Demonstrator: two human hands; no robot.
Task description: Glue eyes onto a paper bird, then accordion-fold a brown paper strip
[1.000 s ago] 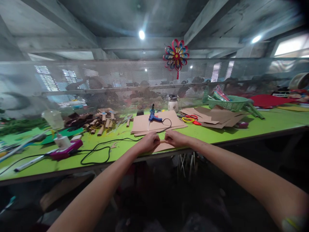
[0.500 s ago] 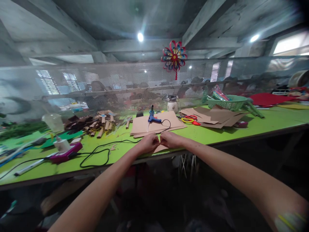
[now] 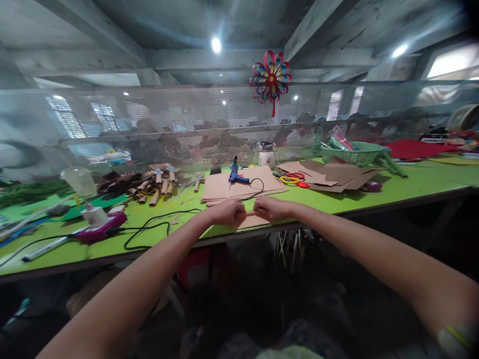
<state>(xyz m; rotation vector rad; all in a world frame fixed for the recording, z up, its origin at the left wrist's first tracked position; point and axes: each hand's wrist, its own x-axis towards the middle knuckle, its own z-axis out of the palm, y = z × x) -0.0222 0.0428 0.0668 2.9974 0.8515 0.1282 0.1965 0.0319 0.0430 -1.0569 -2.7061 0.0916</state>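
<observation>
A piece of brown paper (image 3: 251,220) lies at the table's front edge, its far side curled into a narrow roll. My left hand (image 3: 229,212) is closed on the left end of that roll. My right hand (image 3: 270,207) grips the other end, with a short stretch of roll showing between them. Just beyond my hands a blue glue gun (image 3: 238,176) rests on a stack of brown paper sheets (image 3: 267,177), its black cord looping over them. Red and yellow scissors (image 3: 295,179) lie to the right of the stack.
More brown sheets (image 3: 337,173) and a green basket (image 3: 352,153) stand right. Leftward are small paper rolls (image 3: 154,198), a magenta power strip (image 3: 102,230) and a black cable (image 3: 145,230) on the green table (image 3: 422,185). A perforated screen (image 3: 194,112) runs behind.
My hands have moved apart along the paper, and a rolled edge now shows between them. The view has tipped slightly downward.
</observation>
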